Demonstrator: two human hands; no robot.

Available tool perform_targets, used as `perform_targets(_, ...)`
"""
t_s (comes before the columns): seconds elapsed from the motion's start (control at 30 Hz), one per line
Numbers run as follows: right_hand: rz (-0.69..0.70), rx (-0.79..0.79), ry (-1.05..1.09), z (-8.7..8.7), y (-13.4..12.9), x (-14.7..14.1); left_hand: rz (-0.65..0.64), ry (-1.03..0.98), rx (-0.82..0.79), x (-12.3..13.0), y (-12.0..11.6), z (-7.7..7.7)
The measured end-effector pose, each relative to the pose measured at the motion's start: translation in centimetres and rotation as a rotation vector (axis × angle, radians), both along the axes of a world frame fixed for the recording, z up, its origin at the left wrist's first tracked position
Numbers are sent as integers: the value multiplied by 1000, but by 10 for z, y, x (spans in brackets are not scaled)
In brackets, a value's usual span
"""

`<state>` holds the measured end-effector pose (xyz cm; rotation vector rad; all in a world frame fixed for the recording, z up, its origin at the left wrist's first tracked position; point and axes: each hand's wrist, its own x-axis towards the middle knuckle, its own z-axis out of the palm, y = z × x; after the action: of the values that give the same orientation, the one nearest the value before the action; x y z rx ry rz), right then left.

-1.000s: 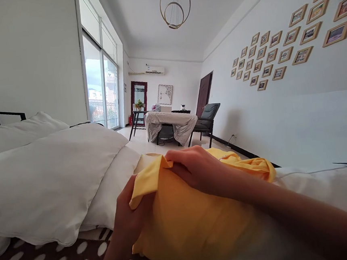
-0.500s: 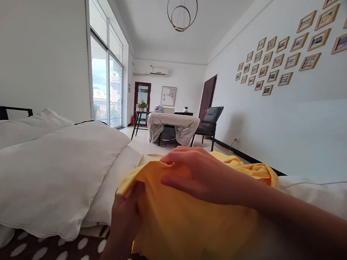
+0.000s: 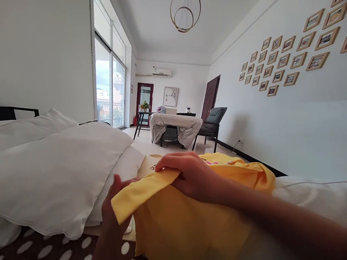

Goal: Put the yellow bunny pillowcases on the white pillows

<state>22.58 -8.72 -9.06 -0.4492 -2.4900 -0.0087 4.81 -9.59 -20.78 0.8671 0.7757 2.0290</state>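
A yellow garment (image 3: pixel 182 226) with a small pink print is bunched up in front of me; its exact kind is not clear. My right hand (image 3: pixel 192 177) is closed on its upper edge, where a flat folded strip of the cloth sticks out to the left. Behind that strip is my left hand (image 3: pixel 113 204), thumb raised and apart from the fingers. The strip partly hides its fingers, which lie close to the cloth without visibly gripping it.
White pillows (image 3: pixel 58 172) lie to the left, above a brown rug with white spots (image 3: pixel 44 254). White bedding (image 3: pixel 325 193) lies on the right. Farther off stand a covered table (image 3: pixel 175 119) and a black chair (image 3: pixel 212 122).
My right hand has closed on the garment's edge, and a folded strip now sticks out to the left. The left hand has come out from under the cloth, thumb up.
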Motion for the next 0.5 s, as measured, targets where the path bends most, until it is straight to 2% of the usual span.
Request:
perform_targets(0.13, 63, 28, 35, -2, 2, -1, -194, 128, 91, 15, -18, 15)
perform_targets(0.27, 101, 35, 27, -2, -1, -2, -235, 233, 169, 20, -32, 26)
perform_targets(0.4, 109, 50, -31, 4, -8, 1, -306, 364, 213, 12, -32, 24)
perform_targets(0.5, 84, 49, -69, 9, -15, 5, -367, 313, 153, 17, -29, 19)
